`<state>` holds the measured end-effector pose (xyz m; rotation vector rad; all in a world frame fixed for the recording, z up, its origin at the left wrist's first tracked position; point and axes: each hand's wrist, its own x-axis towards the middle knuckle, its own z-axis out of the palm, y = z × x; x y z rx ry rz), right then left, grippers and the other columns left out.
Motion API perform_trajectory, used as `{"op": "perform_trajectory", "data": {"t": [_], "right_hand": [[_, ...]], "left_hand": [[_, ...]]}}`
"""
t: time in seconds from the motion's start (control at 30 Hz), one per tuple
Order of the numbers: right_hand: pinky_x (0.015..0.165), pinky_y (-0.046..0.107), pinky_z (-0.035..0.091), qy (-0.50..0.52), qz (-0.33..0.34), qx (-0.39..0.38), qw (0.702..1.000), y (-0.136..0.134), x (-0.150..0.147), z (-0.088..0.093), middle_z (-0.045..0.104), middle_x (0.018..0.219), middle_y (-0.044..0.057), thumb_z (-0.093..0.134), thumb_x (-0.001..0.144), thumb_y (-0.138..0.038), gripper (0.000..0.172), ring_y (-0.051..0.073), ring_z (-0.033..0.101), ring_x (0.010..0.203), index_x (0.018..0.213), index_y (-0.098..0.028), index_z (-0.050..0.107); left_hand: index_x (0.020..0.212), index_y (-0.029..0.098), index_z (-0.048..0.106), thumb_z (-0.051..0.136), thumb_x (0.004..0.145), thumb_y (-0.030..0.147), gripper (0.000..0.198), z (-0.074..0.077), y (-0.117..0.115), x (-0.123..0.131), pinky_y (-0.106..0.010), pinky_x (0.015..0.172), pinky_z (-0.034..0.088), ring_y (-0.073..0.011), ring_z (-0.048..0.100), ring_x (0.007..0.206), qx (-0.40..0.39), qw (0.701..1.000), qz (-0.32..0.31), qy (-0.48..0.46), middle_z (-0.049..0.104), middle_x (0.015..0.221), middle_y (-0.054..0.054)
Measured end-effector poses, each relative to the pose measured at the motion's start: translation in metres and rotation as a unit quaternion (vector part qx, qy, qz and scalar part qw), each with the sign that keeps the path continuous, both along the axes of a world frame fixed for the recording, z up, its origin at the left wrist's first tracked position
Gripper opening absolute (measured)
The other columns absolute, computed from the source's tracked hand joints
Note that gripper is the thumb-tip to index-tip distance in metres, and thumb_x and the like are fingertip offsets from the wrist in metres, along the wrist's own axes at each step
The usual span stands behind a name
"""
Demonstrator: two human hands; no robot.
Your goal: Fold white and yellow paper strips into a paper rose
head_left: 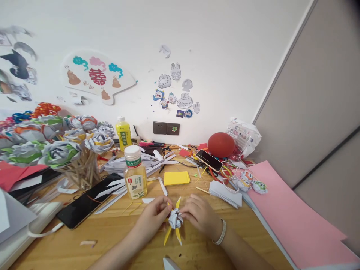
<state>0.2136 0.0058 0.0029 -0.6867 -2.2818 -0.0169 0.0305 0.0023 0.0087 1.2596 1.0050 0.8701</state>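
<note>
Both hands meet low on the wooden table: the left hand and right hand pinch a small crumpled grey-and-white paper flower with yellow paper strips splayed beneath. This looks like mid-shaping, though fingertip detail is blurred; further petal work would call for a firm hold.

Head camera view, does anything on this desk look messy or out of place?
Yes. Cut paper strips lie strewn across the wooden table, some over a dark phone. Another phone sits tilted on clutter. Both hands, left hand and right hand, hold a small paper flower.
</note>
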Motion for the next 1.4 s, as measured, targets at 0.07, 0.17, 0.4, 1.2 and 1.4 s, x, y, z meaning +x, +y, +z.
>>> {"op": "perform_trajectory", "data": {"t": [0.07, 0.17, 0.4, 1.2, 1.4], "right_hand": [[0.059, 0.027, 0.039, 0.012, 0.001, -0.026, 1.000, 0.0000, -0.0006, -0.0002, 0.060, 0.068, 0.002, 0.033, 0.096, -0.033, 0.031, 0.016, 0.047, 0.064, 0.080, -0.018, 0.055], [0.061, 0.028, 0.039, 0.014, 0.003, -0.048, 0.999, 0.0003, -0.0012, -0.0028, 0.061, 0.071, 0.002, 0.033, 0.096, -0.034, 0.031, 0.016, 0.049, 0.066, 0.082, -0.018, 0.055], [0.062, 0.028, 0.039, 0.015, 0.001, -0.058, 0.998, 0.0008, -0.0004, -0.0023, 0.061, 0.072, 0.003, 0.033, 0.096, -0.034, 0.029, 0.016, 0.049, 0.067, 0.082, -0.018, 0.054], [0.063, 0.027, 0.041, 0.019, 0.002, -0.044, 0.999, -0.0042, -0.0036, 0.0014, 0.058, 0.069, 0.003, 0.029, 0.097, -0.028, 0.029, 0.016, 0.050, 0.066, 0.085, -0.017, 0.054], [0.057, 0.028, 0.038, -0.006, -0.024, 0.016, 1.000, -0.0021, -0.0033, -0.0047, 0.059, 0.069, 0.004, 0.028, 0.097, -0.028, 0.031, 0.017, 0.049, 0.065, 0.085, -0.017, 0.054]], "left_hand": [[0.073, 0.018, 0.047, 0.061, 0.067, 0.053, 0.038, -0.0006, 0.0002, -0.0003, -0.017, 0.038, 0.038, -0.0089, 0.045, 0.046, 0.014, 1.000, 0.000, -0.006, 0.051, 0.052, 0.007], [0.073, 0.018, 0.048, 0.061, 0.068, 0.052, 0.037, -0.0011, 0.0003, -0.0009, -0.018, 0.038, 0.038, -0.0091, 0.045, 0.046, 0.025, 1.000, 0.002, -0.010, 0.050, 0.052, 0.007], [0.073, 0.018, 0.049, 0.063, 0.065, 0.054, 0.039, 0.0002, 0.0001, -0.0012, -0.018, 0.038, 0.039, -0.0102, 0.047, 0.048, 0.025, 1.000, 0.014, -0.009, 0.052, 0.053, 0.006], [0.073, 0.017, 0.051, 0.067, 0.063, 0.056, 0.044, 0.0004, 0.0042, -0.0065, -0.018, 0.039, 0.040, -0.0094, 0.048, 0.047, -0.018, 0.998, -0.022, -0.053, 0.054, 0.052, 0.005], [0.073, 0.017, 0.052, 0.068, 0.060, 0.059, 0.046, 0.0027, 0.0025, -0.0047, -0.019, 0.039, 0.041, -0.0106, 0.050, 0.046, -0.004, 0.999, -0.006, -0.044, 0.054, 0.051, 0.005]]}}
